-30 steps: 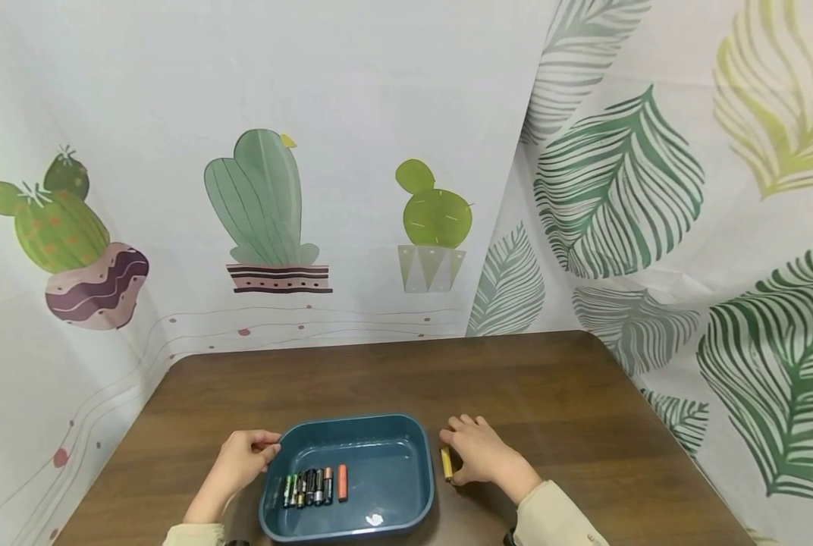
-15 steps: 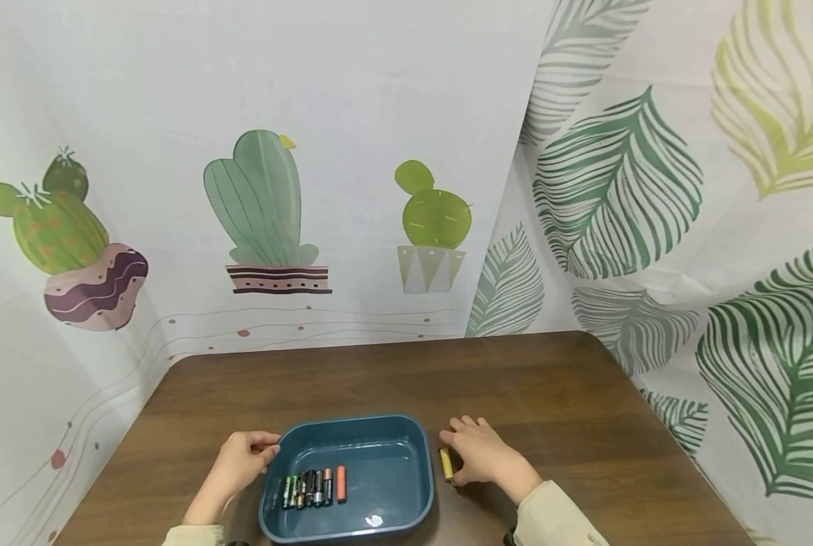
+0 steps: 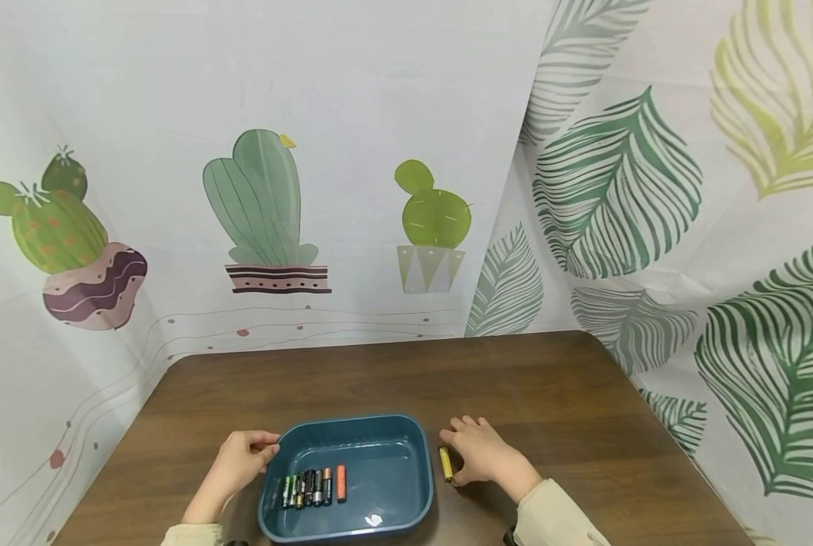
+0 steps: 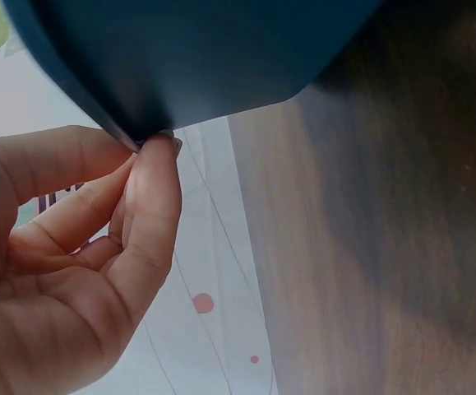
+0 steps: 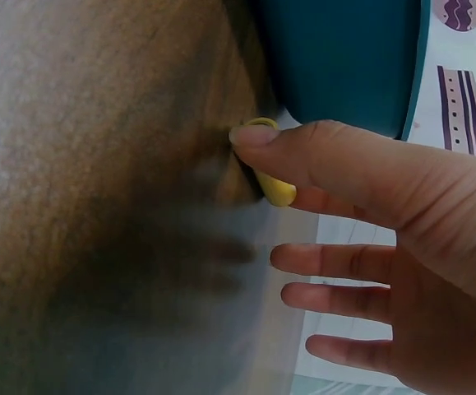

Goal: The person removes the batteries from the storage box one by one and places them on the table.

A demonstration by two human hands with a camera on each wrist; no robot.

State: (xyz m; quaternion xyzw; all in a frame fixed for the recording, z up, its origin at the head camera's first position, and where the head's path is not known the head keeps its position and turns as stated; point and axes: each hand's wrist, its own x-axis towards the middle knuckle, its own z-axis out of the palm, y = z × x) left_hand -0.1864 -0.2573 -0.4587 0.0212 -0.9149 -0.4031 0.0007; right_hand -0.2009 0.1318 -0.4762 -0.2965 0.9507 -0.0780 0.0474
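My left hand point(image 3: 239, 459) pinches the upper left rim of a dark teal tray point(image 3: 386, 485) between thumb and fingers; the left wrist view shows the tray's wall point(image 4: 213, 58) just above the fingertips. To the right of the tray, a yellow battery point(image 3: 445, 464) is on the table. My right hand point(image 3: 486, 453) holds it between thumb and index finger, while the other fingers stay spread. In the right wrist view the thumb covers part of the yellow battery point(image 5: 277, 191). Inside the tray lie several dark batteries point(image 3: 309, 487) in a row, with an orange battery point(image 3: 341, 484) beside them.
The brown wooden table point(image 3: 379, 379) reaches back to a white curtain point(image 3: 359, 114) printed with cacti and leaves. The tray's right wall point(image 3: 428, 466) stands close to the yellow battery.
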